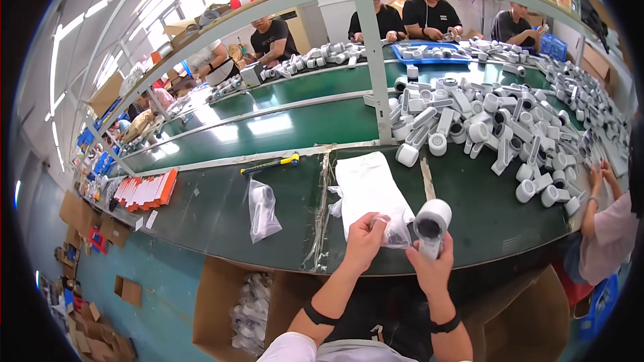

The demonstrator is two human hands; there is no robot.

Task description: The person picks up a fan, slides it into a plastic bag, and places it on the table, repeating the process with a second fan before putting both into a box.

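My right hand (433,268) is closed around the handle of a white handheld fan (435,213), its round head upward with a dark opening facing me. Beside it, my left hand (365,238) pinches the edge of a clear plastic bag (397,233). The fan is outside this bag, just to its right. Under and beyond the bag lies a stack of white bags or sheets (371,184) on the dark green table (469,245). Farther left, another white fan sits inside a clear bag (263,213).
A large heap of white fans (479,117) covers the right side. A yellow-and-black hammer (270,163) and orange-white cartons (147,190) lie left. Below the edge stands a cardboard box (218,302) with bagged fans. A shelf post (371,53) rises ahead; co-workers sit beyond and at right.
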